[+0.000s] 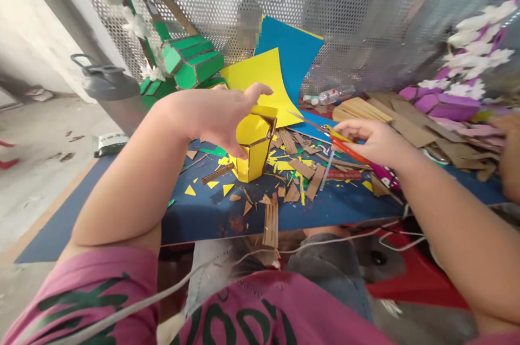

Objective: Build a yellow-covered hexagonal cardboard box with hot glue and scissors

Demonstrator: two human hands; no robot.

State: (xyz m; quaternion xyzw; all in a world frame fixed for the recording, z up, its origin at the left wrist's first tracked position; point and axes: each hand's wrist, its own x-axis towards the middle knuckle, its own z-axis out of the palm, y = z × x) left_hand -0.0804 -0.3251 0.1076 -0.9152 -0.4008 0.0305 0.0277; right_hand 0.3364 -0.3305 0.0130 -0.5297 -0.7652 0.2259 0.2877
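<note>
In the middle of the table a yellow many-sided cardboard box (254, 158) stands with its top facing up and brown cardboard edges showing. My left hand (221, 112) reaches in from its left side, fingers spread. The thumb overlaps the box's front left face, while the forefinger stretches out above the top; I cannot tell how firmly it touches. On the right, my right hand (365, 139) grips scissors (335, 136) with red-orange and yellow handles. Their blades point left, toward a curved yellow sheet (264, 77) behind the box.
Cardboard scraps (294, 190) and yellow snippets litter the blue tabletop (227, 220). A blue sheet (288, 55) leans at the back. Green cardboard shapes (193, 63) and a grey bottle (114, 93) stand left. Cardboard strips (410, 123) and purple pieces (447, 104) lie right. A white cable (292, 251) crosses my lap.
</note>
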